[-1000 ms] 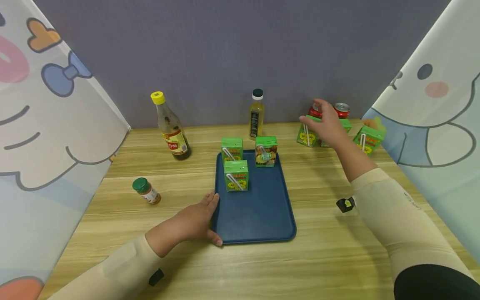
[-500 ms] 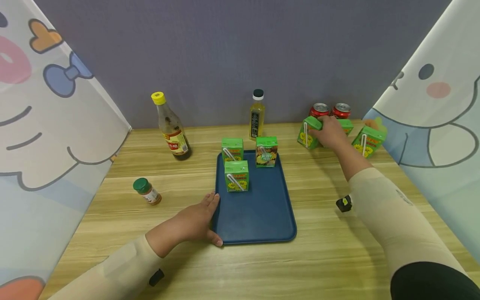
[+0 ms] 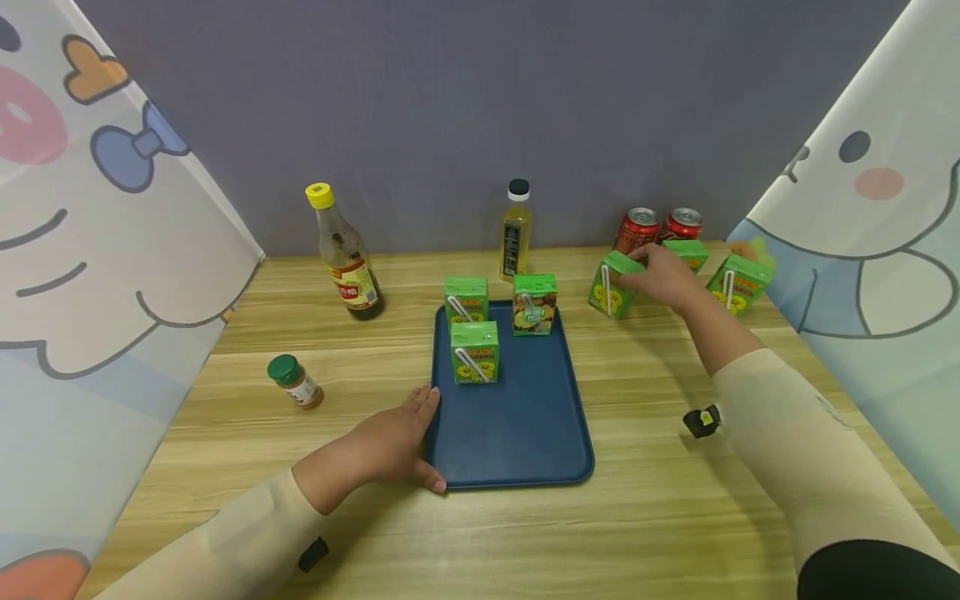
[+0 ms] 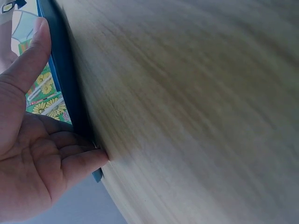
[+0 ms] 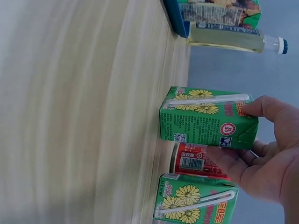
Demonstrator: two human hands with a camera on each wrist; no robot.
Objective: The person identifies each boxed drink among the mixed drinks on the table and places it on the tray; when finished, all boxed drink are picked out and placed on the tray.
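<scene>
My right hand (image 3: pixel 662 275) grips the upper part of a green drink carton (image 3: pixel 611 289) with yellow flowers and a white straw, at the back right. In the right wrist view the thumb and fingers hold the top of this carton (image 5: pixel 205 116). My left hand (image 3: pixel 393 437) rests against the left edge of the dark blue tray (image 3: pixel 525 433), its thumb by the front corner. In the left wrist view the left hand (image 4: pixel 37 154) touches the tray's rim. On the tray stand two flower cartons (image 3: pixel 475 354) and a brown-and-green carton (image 3: pixel 534 307).
Behind the right hand are two red cans (image 3: pixel 637 231). Two more green cartons, one a flower carton (image 3: pixel 741 285), stand to its right. A yellow oil bottle (image 3: pixel 515 233) is behind the tray. Left are a yellow-capped sauce bottle (image 3: pixel 349 267) and a green-lidded spice jar (image 3: pixel 297 383).
My right hand has come down onto the flower carton, taken hold of it and drawn it slightly toward me, away from the cans. The left hand and tray have stayed put.
</scene>
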